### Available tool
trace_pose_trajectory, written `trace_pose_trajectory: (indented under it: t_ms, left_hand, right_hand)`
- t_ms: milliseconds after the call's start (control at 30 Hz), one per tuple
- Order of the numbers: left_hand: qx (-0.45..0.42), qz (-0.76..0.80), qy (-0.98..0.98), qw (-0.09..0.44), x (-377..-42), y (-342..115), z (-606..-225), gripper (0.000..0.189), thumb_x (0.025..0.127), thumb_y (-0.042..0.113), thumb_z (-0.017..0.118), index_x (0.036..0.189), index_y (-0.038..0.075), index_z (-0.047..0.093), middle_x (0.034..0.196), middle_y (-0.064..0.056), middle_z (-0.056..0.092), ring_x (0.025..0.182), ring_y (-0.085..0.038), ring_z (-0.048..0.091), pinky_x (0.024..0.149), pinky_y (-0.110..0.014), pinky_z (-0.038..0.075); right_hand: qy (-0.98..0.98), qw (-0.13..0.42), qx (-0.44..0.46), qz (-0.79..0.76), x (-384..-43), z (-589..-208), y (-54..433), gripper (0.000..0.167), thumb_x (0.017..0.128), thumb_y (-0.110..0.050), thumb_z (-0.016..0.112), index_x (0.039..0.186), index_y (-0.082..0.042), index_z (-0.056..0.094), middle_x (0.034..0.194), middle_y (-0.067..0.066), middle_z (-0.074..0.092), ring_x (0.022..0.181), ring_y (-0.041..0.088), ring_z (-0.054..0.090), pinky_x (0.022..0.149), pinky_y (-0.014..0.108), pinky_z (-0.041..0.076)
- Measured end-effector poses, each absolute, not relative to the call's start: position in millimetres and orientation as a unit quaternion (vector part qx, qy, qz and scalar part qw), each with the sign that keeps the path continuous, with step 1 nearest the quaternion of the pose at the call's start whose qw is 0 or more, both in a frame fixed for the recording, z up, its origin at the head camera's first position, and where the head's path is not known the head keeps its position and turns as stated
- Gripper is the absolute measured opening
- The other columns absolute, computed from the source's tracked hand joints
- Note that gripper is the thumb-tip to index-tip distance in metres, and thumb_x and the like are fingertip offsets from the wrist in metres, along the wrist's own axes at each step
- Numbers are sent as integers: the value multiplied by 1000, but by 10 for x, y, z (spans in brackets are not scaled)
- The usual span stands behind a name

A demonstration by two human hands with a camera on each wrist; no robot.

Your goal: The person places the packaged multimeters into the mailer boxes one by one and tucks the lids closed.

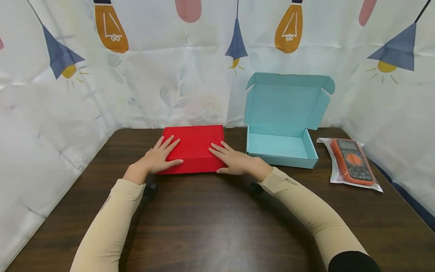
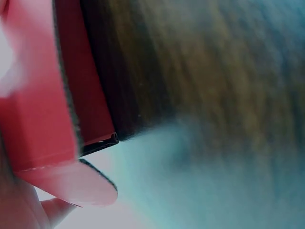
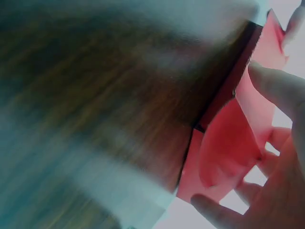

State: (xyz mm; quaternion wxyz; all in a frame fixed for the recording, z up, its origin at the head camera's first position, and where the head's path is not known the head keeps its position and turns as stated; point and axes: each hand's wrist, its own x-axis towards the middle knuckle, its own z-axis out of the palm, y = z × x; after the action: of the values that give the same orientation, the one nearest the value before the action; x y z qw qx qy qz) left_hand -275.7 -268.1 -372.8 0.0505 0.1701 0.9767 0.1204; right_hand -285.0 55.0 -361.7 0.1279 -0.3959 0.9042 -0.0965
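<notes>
Head: your left hand (image 1: 157,157) and right hand (image 1: 236,160), fingers apart, rest on the red box (image 1: 196,145), left of the blue box (image 1: 282,159). Left wrist: a rounded flap (image 2: 81,185) juts out. Right wrist: your fingers spread beside another flap (image 3: 228,145).

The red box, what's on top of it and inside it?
The left hand and right hand rest on its lid, at opposite sides. The lid covers the inside, so I can't tell whether anything is in there.
</notes>
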Motion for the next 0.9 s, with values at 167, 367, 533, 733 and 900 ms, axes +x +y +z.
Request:
trace_pose_trajectory:
  t_ms: [167, 367, 533, 733, 900]
  left_hand:
    - [170, 126, 976, 52, -2754, -2693, -3749, 94, 94, 57, 59, 165, 11, 17, 170, -18, 8, 151, -48, 3, 107, -79, 24]
    - [171, 136, 974, 57, -2731, -2693, -3732, 94, 94, 56, 61, 165, 11, 17, 170, -18, 7, 151, -48, 3, 107, -79, 24]
    - [169, 149, 972, 71, -2727, -2692, -3693, 94, 95, 55, 60, 165, 11, 16, 170, -18, 6, 151, -48, 1, 106, -79, 26]
    - [175, 165, 967, 83, -2746, -2691, -3642, 94, 95, 55, 60, 165, 10, 16, 170, -19, 5, 151, -48, -1, 105, -77, 31]
    - [177, 174, 965, 80, -2753, -2711, -3657, 95, 94, 55, 61, 165, 10, 16, 170, -19, 5, 152, -48, -2, 105, -76, 31]
  right_hand:
    - [901, 118, -391, -148, -2757, -3575, 684, 76, 98, -28, 71, 162, -14, 32, 168, 7, 25, 154, 31, 19, 109, 43, 45]
    - [881, 129, -383, -246, -2673, -3595, 855, 67, 100, -24, 68, 158, -9, 40, 164, 12, 32, 150, 31, 31, 112, 45, 42]
    - [860, 157, -347, -340, -2628, -3623, 969, 68, 99, -20, 68, 159, -8, 38, 163, 15, 32, 146, 34, 34, 108, 47, 45]
    - [801, 242, -263, -481, -2617, -3648, 1049, 71, 99, -19, 66, 160, -8, 33, 159, 16, 36, 141, 37, 41, 104, 48, 49]
    - [794, 254, -217, -508, -2643, -3695, 1050, 70, 98, -18, 66, 159, -4, 34, 158, 19, 37, 132, 35, 50, 100, 43, 52]
